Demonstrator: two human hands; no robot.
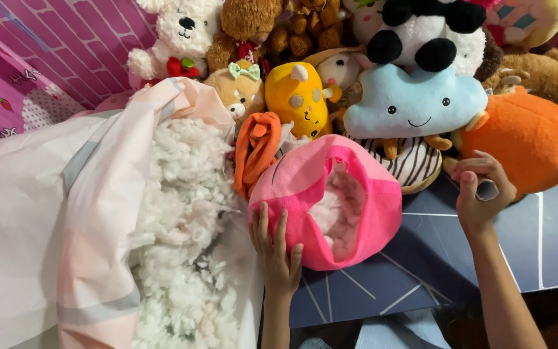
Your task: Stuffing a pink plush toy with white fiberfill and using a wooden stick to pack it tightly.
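Observation:
A pink fabric plush shell [363, 194] lies open toward me, with white stuffing showing inside its opening. My left hand [276, 249] presses flat against its lower left side, fingers spread. My right hand [479, 190] hovers to the right of the shell, its fingers curled and pinched around a small pale object that I cannot make out. An orange fabric piece [256, 148] sits behind the shell. To the left, a large pale sack [46, 213] gapes open, full of loose white fibre stuffing [185, 220].
Several plush toys crowd the back: a white bear [179, 35], a yellow creature [298, 97], a light blue cloud [414, 100], a panda [427, 32], an orange plush [527, 139]. A dark blue mat with white lines [421, 258] lies underneath. A pink brick-patterned wall [79, 39] stands at the left.

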